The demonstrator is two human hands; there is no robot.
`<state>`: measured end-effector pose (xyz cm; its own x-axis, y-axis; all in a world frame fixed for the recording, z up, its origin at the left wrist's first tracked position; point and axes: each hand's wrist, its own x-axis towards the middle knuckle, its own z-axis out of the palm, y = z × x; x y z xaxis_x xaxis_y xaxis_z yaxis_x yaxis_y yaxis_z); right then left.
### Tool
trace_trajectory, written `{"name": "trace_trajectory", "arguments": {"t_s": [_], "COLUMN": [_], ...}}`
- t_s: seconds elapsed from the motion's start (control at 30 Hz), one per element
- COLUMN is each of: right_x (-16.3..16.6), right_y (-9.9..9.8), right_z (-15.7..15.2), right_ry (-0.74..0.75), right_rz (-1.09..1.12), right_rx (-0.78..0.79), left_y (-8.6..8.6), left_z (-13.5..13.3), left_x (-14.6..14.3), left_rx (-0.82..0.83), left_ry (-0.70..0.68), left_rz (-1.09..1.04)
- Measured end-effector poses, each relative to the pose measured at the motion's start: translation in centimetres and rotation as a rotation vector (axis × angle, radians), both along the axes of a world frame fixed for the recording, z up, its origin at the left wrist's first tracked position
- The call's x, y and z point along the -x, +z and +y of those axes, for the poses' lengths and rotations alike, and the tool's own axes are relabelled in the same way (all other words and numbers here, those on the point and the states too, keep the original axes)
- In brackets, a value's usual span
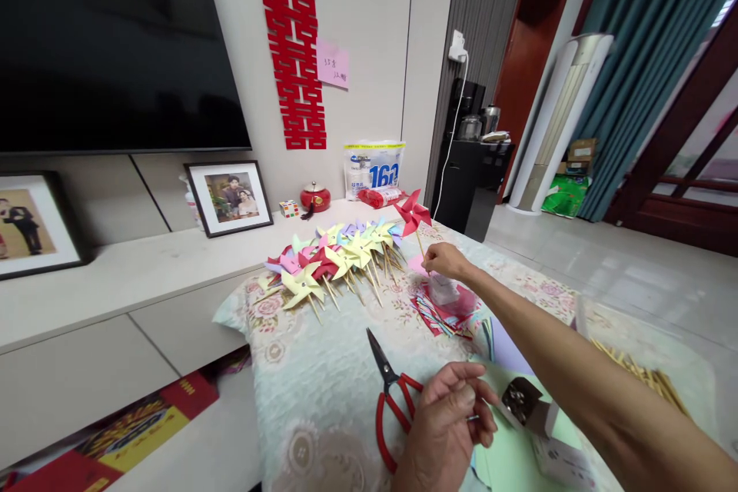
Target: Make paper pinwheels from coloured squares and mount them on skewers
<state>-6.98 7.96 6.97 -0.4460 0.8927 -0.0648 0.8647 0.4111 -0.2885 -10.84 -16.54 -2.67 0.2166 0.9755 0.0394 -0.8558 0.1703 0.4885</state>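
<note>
My right hand (445, 261) stretches across the table, fingers closed on the wooden stick of a red paper pinwheel (413, 214), which stands upright above the hand. Just below that hand are a small white box (443, 289) and a stack of coloured paper pieces (441, 315). My left hand (453, 419) is palm up near the front, its fingers loosely bent and apart. A small shiny spot shows at its fingers; I cannot tell whether it is a ring. Beside it lie red-handled scissors (390, 384), blades pointing away. Several finished paper pinwheels (340, 255) lie in a pile further back.
An opened small box of metal fasteners (520, 400) sits on green paper sheets (507, 453) at the right. Wooden sticks (646, 373) lie in a clear tray beyond my right forearm. Behind the table run a white cabinet (167, 254) and a framed photo (229, 197).
</note>
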Motion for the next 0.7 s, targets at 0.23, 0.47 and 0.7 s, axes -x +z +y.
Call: {"name": "trace_trajectory", "arguments": {"t_s": [0.23, 0.47, 0.7], "right_x": [-0.7, -1.1, 0.9], "right_y": [-0.2, 0.1, 1.8], "right_z": [0.1, 0.0, 0.5], "right_ry": [0.086, 0.12, 0.012], "right_rz": [-0.017, 0.022, 0.153], "right_rx": [0.02, 0.034, -0.04], "left_y": [0.2, 0.1, -0.5], "left_z": [-0.2, -0.1, 0.3], "left_x": [0.0, -0.1, -0.3], "left_rx": [0.013, 0.018, 0.033], "left_ry": [0.003, -0.001, -0.019], "left_rz": [0.001, -0.008, -0.023]}}
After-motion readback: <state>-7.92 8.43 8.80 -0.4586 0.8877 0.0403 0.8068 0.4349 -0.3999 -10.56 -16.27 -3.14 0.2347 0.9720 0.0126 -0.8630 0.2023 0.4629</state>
